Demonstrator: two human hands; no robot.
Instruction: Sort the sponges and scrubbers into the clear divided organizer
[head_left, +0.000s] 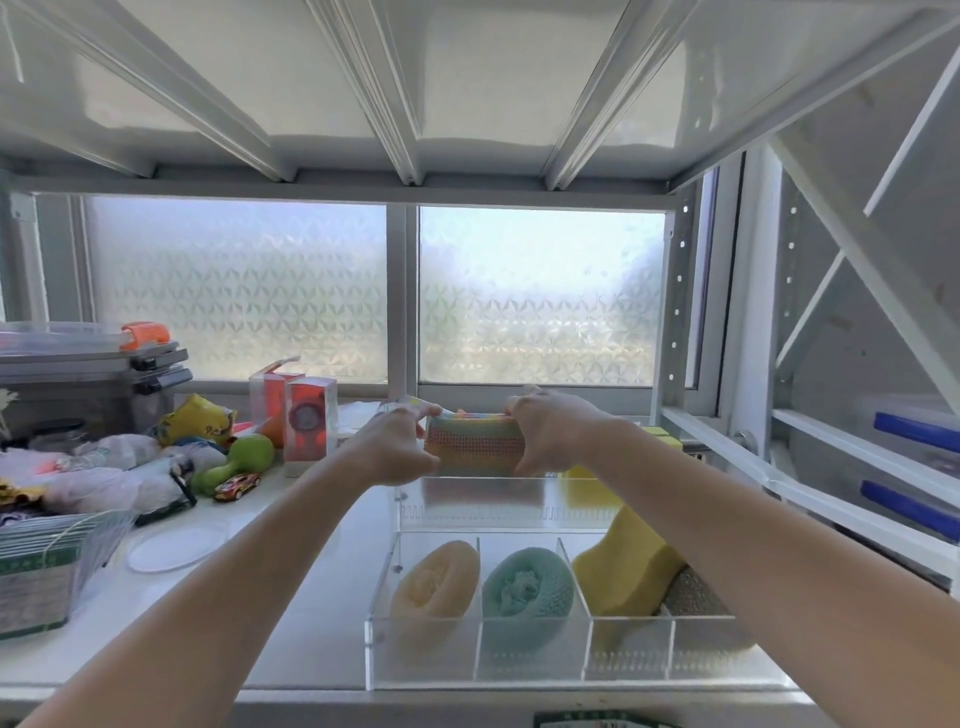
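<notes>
Both hands hold a rainbow-striped mesh sponge (474, 442) just beyond the far wall of the clear divided organizer (524, 662). My left hand (399, 444) grips its left end and my right hand (545, 428) grips its right end. In the organizer's front row a pale orange mesh scrubber (435, 582) fills the left compartment and a teal mesh scrubber (527, 582) the one beside it. A yellow wavy sponge (626, 566) leans in the right part, with a grey-brown scouring pad (693, 595) behind it. The long rear compartment looks bare.
More yellow sponges (589, 488) lie behind the organizer at the right. Toys, bags, a green dumbbell (244, 460), boxed items (306, 426) and stacked containers (88, 364) crowd the left side. A wire basket (47, 566) stands front left. A shelf hangs low overhead.
</notes>
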